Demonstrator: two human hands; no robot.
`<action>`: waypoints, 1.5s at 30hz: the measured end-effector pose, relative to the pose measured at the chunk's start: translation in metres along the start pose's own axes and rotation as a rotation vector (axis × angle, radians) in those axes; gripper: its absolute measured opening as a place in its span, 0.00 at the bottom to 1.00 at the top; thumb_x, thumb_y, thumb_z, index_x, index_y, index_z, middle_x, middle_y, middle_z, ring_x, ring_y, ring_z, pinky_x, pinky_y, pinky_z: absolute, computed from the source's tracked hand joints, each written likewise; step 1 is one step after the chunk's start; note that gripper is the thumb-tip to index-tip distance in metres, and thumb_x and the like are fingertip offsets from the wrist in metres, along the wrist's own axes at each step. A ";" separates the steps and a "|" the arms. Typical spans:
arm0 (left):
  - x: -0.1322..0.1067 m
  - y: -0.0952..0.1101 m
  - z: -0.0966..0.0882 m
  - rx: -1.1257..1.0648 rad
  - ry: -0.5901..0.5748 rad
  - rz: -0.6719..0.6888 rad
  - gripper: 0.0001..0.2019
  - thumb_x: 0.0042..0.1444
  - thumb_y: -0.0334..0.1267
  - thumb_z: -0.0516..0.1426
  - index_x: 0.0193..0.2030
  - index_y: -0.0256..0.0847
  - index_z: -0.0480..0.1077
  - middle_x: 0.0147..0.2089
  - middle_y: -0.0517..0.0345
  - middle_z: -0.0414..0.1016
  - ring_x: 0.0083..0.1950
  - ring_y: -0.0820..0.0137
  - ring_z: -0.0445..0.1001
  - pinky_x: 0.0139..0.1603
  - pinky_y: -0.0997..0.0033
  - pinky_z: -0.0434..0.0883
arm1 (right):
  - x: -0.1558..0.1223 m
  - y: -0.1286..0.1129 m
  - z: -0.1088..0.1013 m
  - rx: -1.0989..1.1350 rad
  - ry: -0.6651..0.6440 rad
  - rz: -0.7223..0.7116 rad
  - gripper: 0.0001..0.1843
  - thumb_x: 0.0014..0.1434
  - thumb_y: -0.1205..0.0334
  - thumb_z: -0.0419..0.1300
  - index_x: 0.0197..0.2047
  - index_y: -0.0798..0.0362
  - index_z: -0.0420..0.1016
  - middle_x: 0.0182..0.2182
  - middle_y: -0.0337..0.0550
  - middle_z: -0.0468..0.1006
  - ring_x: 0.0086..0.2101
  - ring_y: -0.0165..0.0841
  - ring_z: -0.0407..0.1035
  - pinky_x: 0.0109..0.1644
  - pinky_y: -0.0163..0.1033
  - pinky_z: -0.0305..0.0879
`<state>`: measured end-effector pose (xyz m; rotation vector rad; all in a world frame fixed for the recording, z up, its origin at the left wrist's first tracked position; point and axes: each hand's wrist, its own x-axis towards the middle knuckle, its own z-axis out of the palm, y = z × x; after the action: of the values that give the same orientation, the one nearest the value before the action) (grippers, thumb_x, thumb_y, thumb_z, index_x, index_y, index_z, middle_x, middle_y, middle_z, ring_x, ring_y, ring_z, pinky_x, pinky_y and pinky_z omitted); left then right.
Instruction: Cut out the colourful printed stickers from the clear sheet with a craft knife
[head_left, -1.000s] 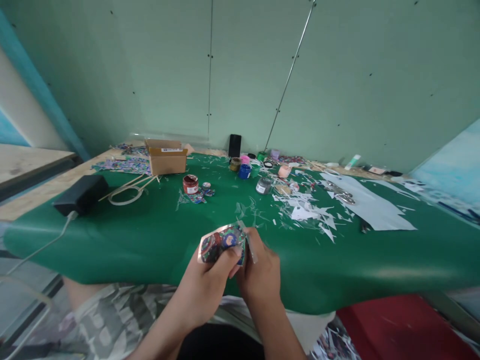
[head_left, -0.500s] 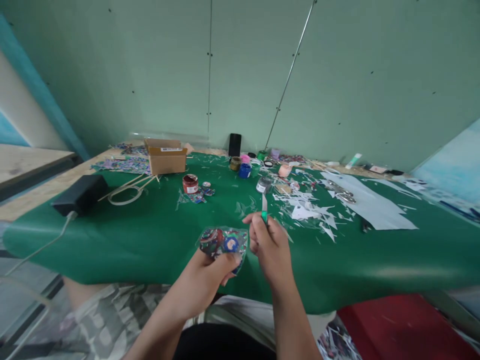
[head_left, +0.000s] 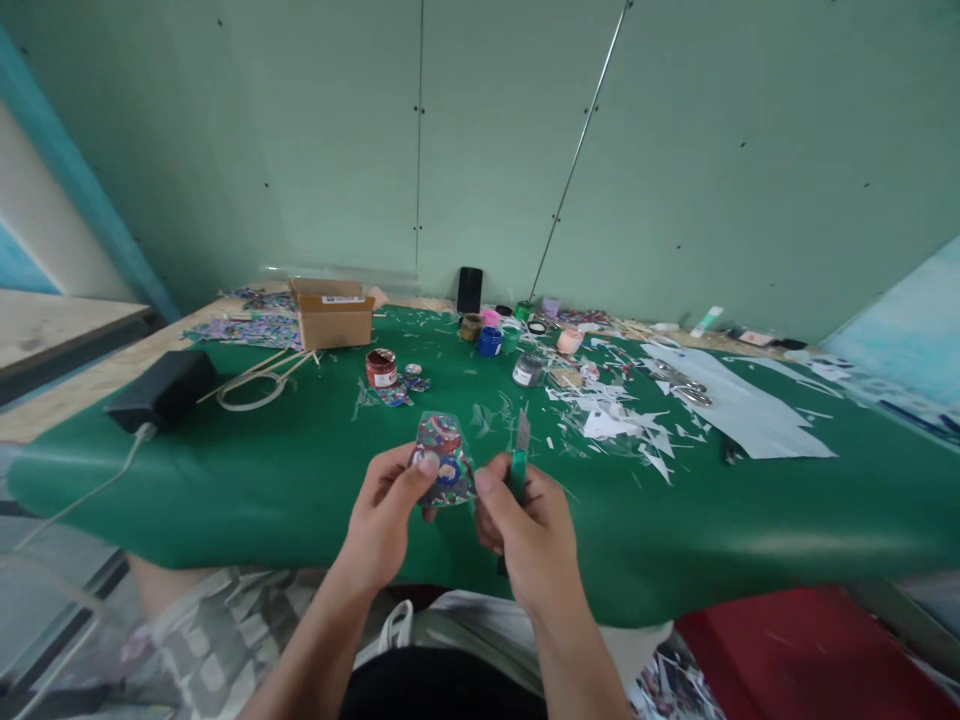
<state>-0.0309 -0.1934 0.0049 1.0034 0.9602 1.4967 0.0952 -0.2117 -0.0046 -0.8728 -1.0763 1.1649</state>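
Observation:
My left hand [head_left: 386, 515] pinches a small colourful printed piece [head_left: 442, 458], red and blue circles on it, held upright above the near edge of the green table cover [head_left: 225, 480]. Just to its right my right hand [head_left: 525, 525] is closed round a green-handled craft knife [head_left: 519, 450], its blade pointing up beside the printed piece. Both hands hover close together over the table's front.
Paint pots [head_left: 381, 367] [head_left: 489, 341] and a grey jar [head_left: 526, 371] stand mid-table. White paper scraps [head_left: 622, 420] and a white sheet [head_left: 735, 405] lie right. A cardboard box [head_left: 331, 311], a black adapter [head_left: 161, 388], a cord loop [head_left: 251, 390] and a phone [head_left: 469, 290] sit behind.
My left hand has turned the printed piece upright and raised it. My right hand let go of the piece, now grips the green knife, and has come back next to it.

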 end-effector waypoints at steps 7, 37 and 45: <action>-0.014 -0.011 -0.012 0.143 -0.195 0.128 0.18 0.42 0.49 0.68 0.35 0.40 0.74 0.27 0.57 0.73 0.32 0.65 0.72 0.30 0.70 0.69 | -0.005 -0.006 0.003 -0.300 0.220 -0.191 0.17 0.59 0.52 0.59 0.24 0.51 0.63 0.15 0.28 0.57 0.17 0.23 0.50 0.19 0.30 0.49; -0.020 0.014 0.020 0.078 -0.126 0.011 0.16 0.54 0.40 0.58 0.18 0.40 0.63 0.16 0.65 0.59 0.18 0.78 0.56 0.19 0.76 0.56 | -0.007 0.011 0.001 -1.005 0.124 -0.755 0.12 0.65 0.67 0.46 0.41 0.53 0.71 0.26 0.42 0.79 0.26 0.30 0.74 0.30 0.31 0.64; -0.018 0.017 0.021 0.029 -0.137 -0.038 0.16 0.51 0.40 0.58 0.17 0.40 0.62 0.15 0.65 0.58 0.16 0.79 0.55 0.17 0.76 0.53 | -0.006 0.011 0.000 -0.986 0.120 -0.728 0.12 0.65 0.67 0.46 0.40 0.53 0.72 0.25 0.41 0.78 0.25 0.30 0.73 0.30 0.31 0.64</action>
<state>-0.0144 -0.2124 0.0257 1.0883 0.8998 1.3680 0.0917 -0.2154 -0.0162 -1.1084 -1.6981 -0.0846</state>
